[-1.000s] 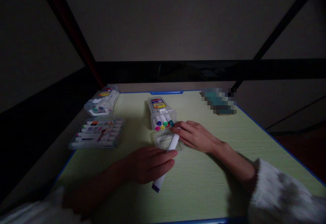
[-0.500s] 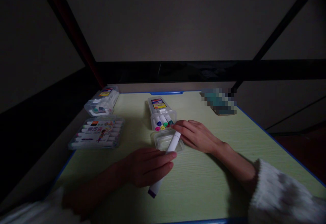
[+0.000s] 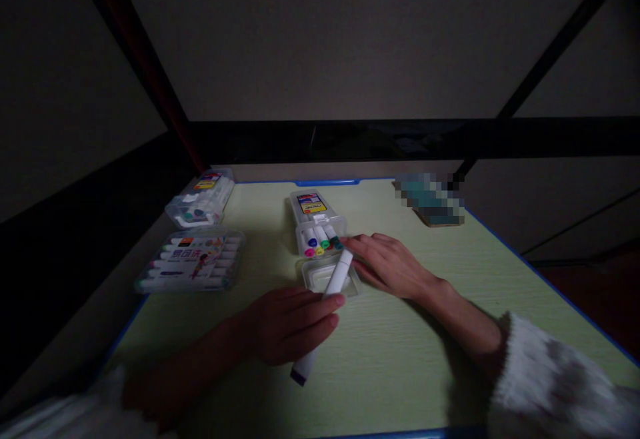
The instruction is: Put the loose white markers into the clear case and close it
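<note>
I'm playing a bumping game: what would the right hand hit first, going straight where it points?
Probably the dark green marker in the middle case, close to the right hand; depth is unclear.

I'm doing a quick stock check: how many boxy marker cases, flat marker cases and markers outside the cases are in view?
Boxy marker cases: 2
Flat marker case: 1
White marker in the left hand: 1
Total: 4
</note>
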The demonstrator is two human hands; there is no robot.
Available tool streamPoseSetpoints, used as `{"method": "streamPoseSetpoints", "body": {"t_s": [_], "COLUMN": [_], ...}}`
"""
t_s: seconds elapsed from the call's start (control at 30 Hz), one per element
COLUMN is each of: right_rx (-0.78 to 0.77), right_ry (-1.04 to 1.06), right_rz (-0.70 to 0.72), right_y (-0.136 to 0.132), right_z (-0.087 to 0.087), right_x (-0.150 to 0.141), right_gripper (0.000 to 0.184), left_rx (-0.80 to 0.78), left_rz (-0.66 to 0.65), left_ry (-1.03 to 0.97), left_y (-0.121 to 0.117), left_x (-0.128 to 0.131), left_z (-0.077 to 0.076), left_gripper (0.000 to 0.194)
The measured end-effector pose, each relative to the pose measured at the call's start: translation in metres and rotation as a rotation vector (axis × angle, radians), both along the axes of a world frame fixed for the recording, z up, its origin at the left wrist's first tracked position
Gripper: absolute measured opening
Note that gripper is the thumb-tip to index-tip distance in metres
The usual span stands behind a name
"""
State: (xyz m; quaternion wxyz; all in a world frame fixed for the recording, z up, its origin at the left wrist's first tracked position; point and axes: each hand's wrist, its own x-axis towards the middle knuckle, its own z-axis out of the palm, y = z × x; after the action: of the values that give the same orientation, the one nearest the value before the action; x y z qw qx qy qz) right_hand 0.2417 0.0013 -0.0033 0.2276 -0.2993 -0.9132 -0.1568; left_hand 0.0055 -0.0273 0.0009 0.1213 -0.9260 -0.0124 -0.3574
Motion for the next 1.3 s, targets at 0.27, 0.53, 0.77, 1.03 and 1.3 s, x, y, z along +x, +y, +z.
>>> {"method": "streamPoseSetpoints", "body": {"t_s": [0.27, 0.53, 0.77, 1.03, 1.3], "right_rx": [-0.039, 0.025, 0.12, 0.187, 0.277], "right_ry": [0.001, -0.001, 0.063, 0.115, 0.229], "right_rz": [-0.007, 0.027, 0.103, 0.17, 0.309], "right_y": [0.001, -0.001, -0.002, -0.006, -0.018], "right_z": [0.0, 0.001, 0.005, 0.008, 0.01], "right_x": [-0.001, -0.001, -0.002, -0.004, -0.013], "right_gripper": [0.033, 0.031, 0.024, 0.022, 0.019], "left_rx": [-0.03, -0.009, -0.044, -0.045, -0.088], "left_rz": [0.023, 0.076, 0.125, 0.143, 0.21], "left_ry": [0.01, -0.023, -0.038, -0.067, -0.091], "left_y": [-0.001, 0.002, 0.003, 0.004, 0.006], "left_x": [-0.001, -0.002, -0.003, 0.0, -0.001], "left_z": [0.001, -0.003, -0.004, -0.003, -0.009], "left_gripper": [0.019, 0.018, 0.019, 0.018, 0.02]}}
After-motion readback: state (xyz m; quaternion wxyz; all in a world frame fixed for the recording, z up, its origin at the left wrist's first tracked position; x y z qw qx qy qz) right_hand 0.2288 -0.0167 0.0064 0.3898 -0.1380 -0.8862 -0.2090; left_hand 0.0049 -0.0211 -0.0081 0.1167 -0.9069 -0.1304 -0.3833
